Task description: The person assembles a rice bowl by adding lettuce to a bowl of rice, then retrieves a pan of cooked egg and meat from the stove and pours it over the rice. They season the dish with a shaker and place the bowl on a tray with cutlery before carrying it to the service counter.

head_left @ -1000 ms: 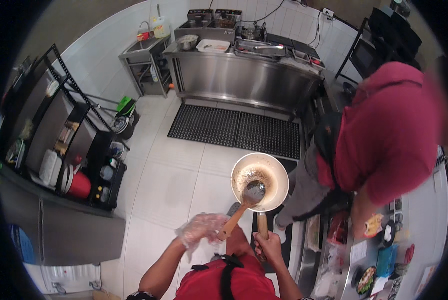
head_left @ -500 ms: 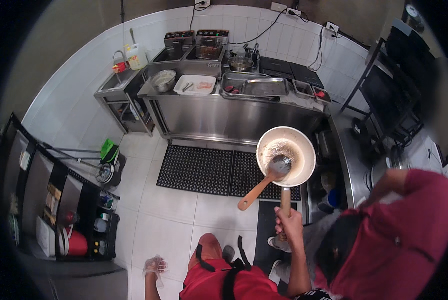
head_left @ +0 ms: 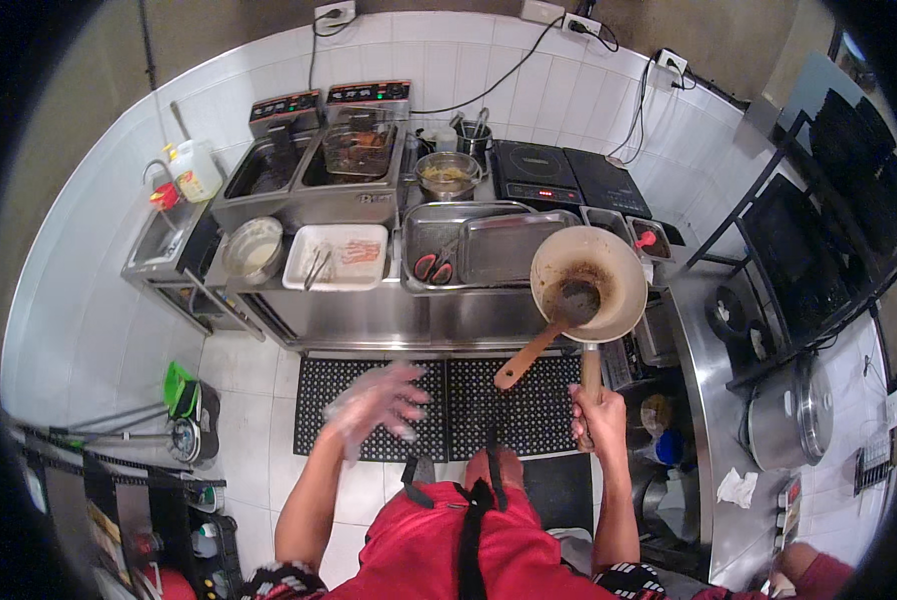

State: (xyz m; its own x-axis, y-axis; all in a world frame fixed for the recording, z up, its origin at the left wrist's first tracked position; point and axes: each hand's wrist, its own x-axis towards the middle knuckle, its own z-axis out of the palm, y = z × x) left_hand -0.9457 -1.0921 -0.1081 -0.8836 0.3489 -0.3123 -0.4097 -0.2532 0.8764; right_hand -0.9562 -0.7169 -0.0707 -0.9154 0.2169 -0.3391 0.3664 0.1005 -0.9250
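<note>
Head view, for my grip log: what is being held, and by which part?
The right hand holds the pan by its handle; the left hand, fingers spread, holds nothing.

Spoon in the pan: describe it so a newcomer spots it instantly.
Start at the long steel counter below the tiled wall; in front of its right end, the right hand holds a cream pan by its handle. The spoon has its dark head in that pan, its orange-brown handle jutting over the rim to the lower left. Unlike the pan's handle, no hand grips it.
</note>
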